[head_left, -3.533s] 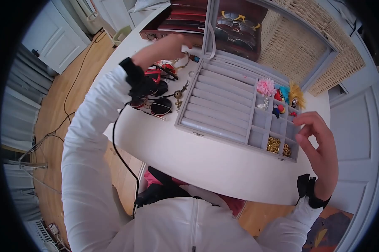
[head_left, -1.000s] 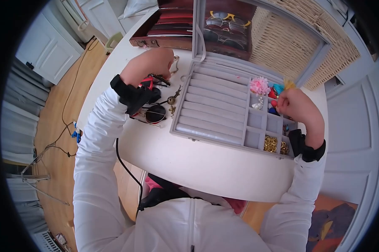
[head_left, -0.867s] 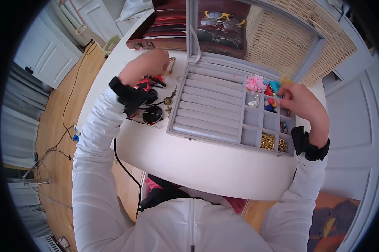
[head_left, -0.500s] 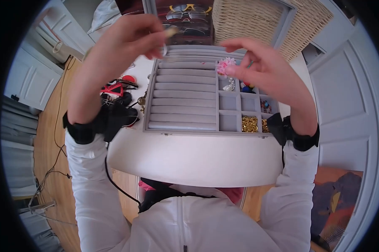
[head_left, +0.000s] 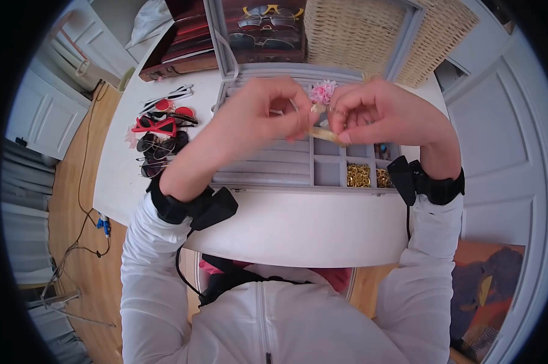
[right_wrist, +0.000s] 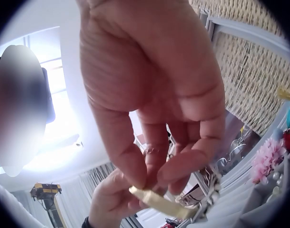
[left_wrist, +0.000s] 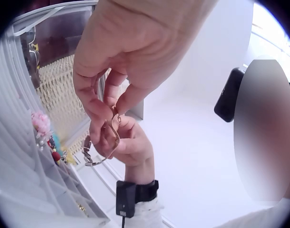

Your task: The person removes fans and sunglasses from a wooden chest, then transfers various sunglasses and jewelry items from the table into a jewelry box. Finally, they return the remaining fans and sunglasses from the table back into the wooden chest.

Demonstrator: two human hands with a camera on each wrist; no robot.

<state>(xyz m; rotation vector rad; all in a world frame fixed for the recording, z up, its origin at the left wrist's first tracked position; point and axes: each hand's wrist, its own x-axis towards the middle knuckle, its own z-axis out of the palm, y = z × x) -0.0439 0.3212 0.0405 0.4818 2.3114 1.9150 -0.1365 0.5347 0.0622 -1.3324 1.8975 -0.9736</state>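
Observation:
Above the grey jewellery box, the left hand and the right hand hold one bracelet between them. Its pale yellow band spans the gap between their fingertips. In the left wrist view, the left hand pinches an end near a small chain, and the right hand grips the band beside silvery links. The right wrist view has the right hand with thumb and fingers at the band, the left hand behind it.
Sunglasses lie left of the box, near a brown case. The raised glass lid stands before a wicker basket. A pink flower and gold chains occupy compartments. A cable hangs from the left wrist.
The left hand has moved right and down with the bracelet, over the box. The right hand has closed its fingers on the band beside it. The sunglasses are more exposed.

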